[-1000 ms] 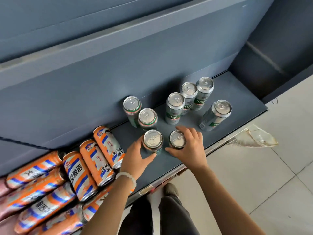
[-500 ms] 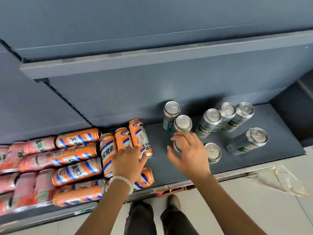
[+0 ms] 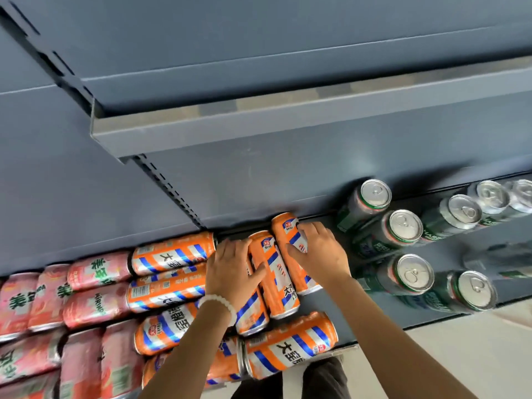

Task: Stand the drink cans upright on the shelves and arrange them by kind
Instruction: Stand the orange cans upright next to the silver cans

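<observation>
Green cans [image 3: 404, 230] upright at right; orange cans [image 3: 172, 253] and pink cans [image 3: 98, 272] lie flat; your left hand [image 3: 230, 272] and right hand [image 3: 319, 251] each grip an orange one.

L hand [image 3: 230, 269] + R hand [image 3: 319, 251] on lying orange cans [image 3: 283, 272] | green cans [image 3: 403, 228] upright, R side

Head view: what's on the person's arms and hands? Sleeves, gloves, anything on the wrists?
Both forearms are bare right to the frame's bottom edge: no sleeves in view and no gloves. The left hand has a bracelet of round white beads round its wrist. The right hand shows no watch, band or ring. No markings visible on either arm.
</observation>
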